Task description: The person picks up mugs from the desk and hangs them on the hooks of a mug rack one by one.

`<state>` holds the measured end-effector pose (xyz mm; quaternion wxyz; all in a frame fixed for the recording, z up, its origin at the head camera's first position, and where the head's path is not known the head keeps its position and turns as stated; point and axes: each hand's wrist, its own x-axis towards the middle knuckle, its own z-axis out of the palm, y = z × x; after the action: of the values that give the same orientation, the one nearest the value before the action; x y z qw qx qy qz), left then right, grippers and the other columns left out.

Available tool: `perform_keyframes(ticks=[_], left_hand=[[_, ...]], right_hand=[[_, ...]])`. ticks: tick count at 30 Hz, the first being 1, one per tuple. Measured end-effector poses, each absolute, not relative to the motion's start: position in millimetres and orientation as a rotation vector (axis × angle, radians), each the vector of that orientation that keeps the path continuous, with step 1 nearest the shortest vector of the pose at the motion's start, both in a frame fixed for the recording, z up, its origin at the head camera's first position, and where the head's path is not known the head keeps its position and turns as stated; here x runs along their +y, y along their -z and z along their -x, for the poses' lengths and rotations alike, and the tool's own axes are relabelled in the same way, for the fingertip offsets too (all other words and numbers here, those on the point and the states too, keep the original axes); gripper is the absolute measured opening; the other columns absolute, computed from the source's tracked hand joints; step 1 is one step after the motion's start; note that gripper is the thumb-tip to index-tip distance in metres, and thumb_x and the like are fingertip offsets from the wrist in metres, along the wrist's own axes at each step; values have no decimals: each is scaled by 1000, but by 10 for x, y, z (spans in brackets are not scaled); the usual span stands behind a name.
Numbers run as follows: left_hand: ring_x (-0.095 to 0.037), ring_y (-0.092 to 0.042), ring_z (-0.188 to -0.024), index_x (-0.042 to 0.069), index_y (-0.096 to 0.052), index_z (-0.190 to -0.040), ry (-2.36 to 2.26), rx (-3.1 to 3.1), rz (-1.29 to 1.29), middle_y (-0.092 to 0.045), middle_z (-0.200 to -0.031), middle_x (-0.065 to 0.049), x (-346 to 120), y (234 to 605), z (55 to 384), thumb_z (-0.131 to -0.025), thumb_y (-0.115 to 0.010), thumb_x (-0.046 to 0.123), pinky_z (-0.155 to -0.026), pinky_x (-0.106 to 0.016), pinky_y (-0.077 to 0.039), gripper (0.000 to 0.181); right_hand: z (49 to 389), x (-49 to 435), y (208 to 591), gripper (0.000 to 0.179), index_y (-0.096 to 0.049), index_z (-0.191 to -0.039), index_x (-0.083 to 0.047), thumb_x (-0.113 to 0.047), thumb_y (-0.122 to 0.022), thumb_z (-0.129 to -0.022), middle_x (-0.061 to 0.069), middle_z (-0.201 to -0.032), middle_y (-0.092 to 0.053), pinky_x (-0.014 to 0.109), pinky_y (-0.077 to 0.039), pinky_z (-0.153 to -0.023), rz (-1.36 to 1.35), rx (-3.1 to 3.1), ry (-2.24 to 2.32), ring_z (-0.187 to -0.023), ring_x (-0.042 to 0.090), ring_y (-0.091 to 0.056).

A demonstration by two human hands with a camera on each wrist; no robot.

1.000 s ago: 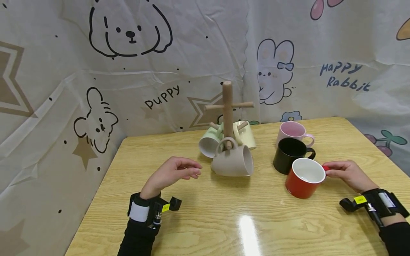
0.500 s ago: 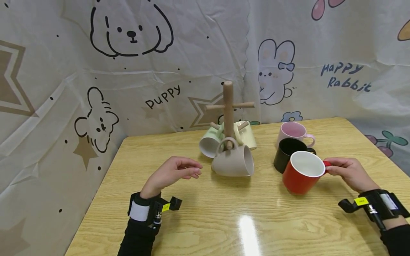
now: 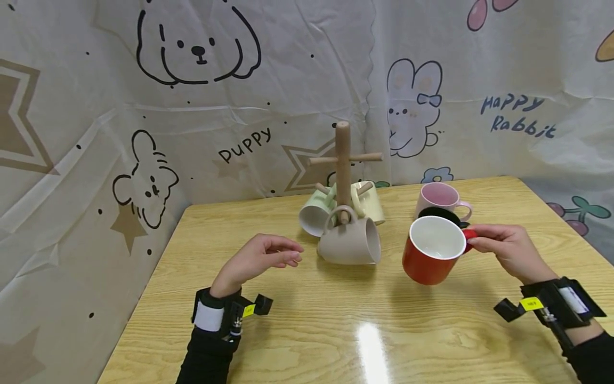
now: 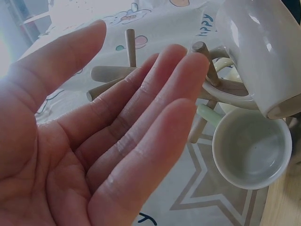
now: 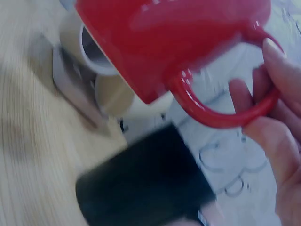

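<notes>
Left hand (image 3: 256, 261): relaxed and unloaded, fingers loosely extended, just left of a beige mug (image 3: 346, 245) hung on a wooden mug tree (image 3: 342, 141). Right hand (image 3: 510, 253): grips the red mug (image 3: 427, 264) by its handle (image 5: 211, 118), above the bench (image 3: 307, 330), nearer than the black mug (image 5: 146, 183). Bench's left edge runs beyond the left hand; a gap separates beige and red mugs.

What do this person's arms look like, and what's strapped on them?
Black sleeves reach almost to the wrists. Each wrist wears a black band with a white patch, a yellow label, a small black attachment and a slim, metallic-looking part. The left grip and right grip are bare, ungloved hands.
</notes>
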<state>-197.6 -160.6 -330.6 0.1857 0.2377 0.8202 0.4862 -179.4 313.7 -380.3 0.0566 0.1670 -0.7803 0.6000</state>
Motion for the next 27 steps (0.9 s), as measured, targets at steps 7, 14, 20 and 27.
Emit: perform_keyframes(ticks=[7,14,20,27], left_hand=[[-18,-65,-94,2,-61,-115,-1377,2298,-654,-66,-107,-18,-1598,3298,1976,-91,-57,28,-84,-39,-52,35],[-17,-65,-93,3,-62,-114,-1383,2293,-647,-67,-105,-16,-1603,3290,1978,-91,-57,28,-81,-32,-52,35],[-18,-65,-94,2,-61,-115,-1388,2282,-647,-65,-108,-20,-1604,3289,1974,-91,-57,28,-82,-32,-52,36],[-19,-66,-94,-1,-60,-116,-1390,2281,-655,-67,-106,-17,-1606,3303,1993,-92,-56,25,-83,-35,-53,36]], right_hand=[[1792,2853,3660,27,-70,-100,-20,0,-56,-89,-13,-90,-69,13,-51,-67,-437,-2287,-1949,-76,1,-62],[1812,2578,3527,25,-71,-100,-20,-3,-58,-88,-12,-92,-66,14,-51,-65,-426,-2282,-1992,-78,4,-58],[1815,2327,3417,23,-71,-99,-20,-4,-59,-88,-12,-91,-67,15,-51,-67,-452,-2294,-2024,-78,5,-59],[1823,2038,3367,19,-70,-99,-22,-9,-60,-88,-12,-88,-69,17,-51,-67,-515,-2345,-1949,-76,5,-62]])
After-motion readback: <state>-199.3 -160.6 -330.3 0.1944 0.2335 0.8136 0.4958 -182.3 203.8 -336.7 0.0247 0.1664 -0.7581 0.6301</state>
